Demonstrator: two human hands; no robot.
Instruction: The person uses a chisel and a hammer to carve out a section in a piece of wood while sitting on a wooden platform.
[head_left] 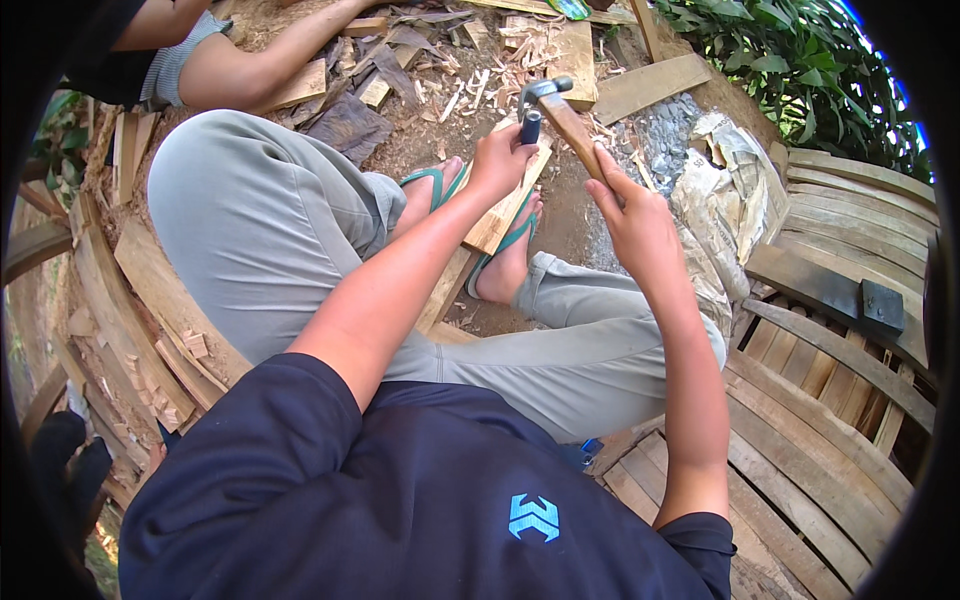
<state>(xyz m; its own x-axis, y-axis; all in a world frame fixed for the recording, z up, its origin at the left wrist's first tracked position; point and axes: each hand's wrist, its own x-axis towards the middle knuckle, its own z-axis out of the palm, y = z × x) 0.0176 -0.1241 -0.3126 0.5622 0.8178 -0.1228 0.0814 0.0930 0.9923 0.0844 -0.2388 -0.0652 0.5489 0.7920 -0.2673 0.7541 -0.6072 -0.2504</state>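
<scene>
My left hand [500, 165] is closed around a chisel, whose dark blue handle [531, 124] stands up out of the fist with a metal-looking end on top. The chisel's blade is hidden by the hand. A pale wooden board [492, 228] lies beneath this fist, running between my feet. My right hand [630, 205] grips the wooden handle of a claw hammer [570, 125]. The hammer's metal head is raised just beyond the chisel's top end in the picture; whether they touch I cannot tell.
My feet in green-strapped sandals [436, 185] flank the board. Wood shavings [530, 45], offcuts and a loose plank [652, 88] cover the ground ahead. At right are a crumpled sack [722, 195] and slatted boards [800, 430] bearing a dark block [882, 306]. Another person's arm [270, 75] reaches in at upper left.
</scene>
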